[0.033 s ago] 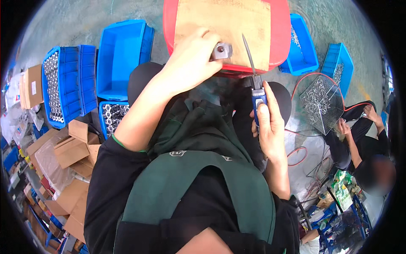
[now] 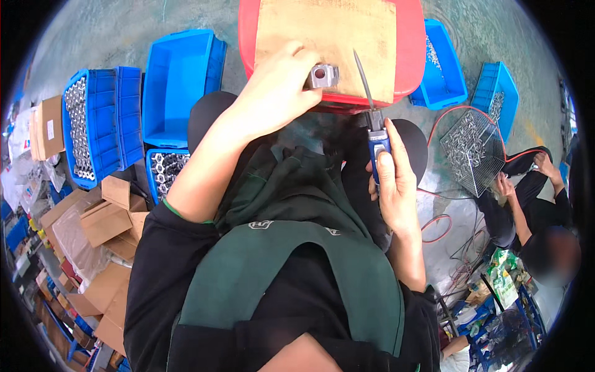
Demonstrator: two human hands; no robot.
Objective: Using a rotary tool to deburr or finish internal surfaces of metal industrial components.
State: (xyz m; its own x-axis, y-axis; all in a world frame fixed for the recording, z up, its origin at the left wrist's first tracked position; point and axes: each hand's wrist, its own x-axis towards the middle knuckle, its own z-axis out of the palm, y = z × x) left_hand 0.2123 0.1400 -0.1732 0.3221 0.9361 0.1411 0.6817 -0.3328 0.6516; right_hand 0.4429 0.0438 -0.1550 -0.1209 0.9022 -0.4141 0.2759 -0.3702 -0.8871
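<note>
My left hand (image 2: 273, 93) is closed around a small grey metal part (image 2: 323, 76) with a round hole in its end face. It holds the part over the near edge of a tan board (image 2: 328, 31), which lies on a red stand (image 2: 410, 56). Gripped in my right hand (image 2: 396, 180) is a blue power file (image 2: 379, 146), its thumb lying along the body. The tool's long, thin, tapered blade points away from me over the board, just right of the part and apart from it.
Blue crates stand left: an empty-looking crate (image 2: 176, 87), and a crate of metal parts (image 2: 93, 124). Cardboard boxes (image 2: 108, 217) lie nearer. Rightward are a blue bin (image 2: 447, 87), a wire basket (image 2: 474, 149) of metal pieces, a red hose (image 2: 434, 124) and a seated co-worker (image 2: 527, 211).
The metal part has tilted slightly in my left hand, so its hole shows more plainly, and both have shifted a little left. My right hand and the power file look almost unmoved.
</note>
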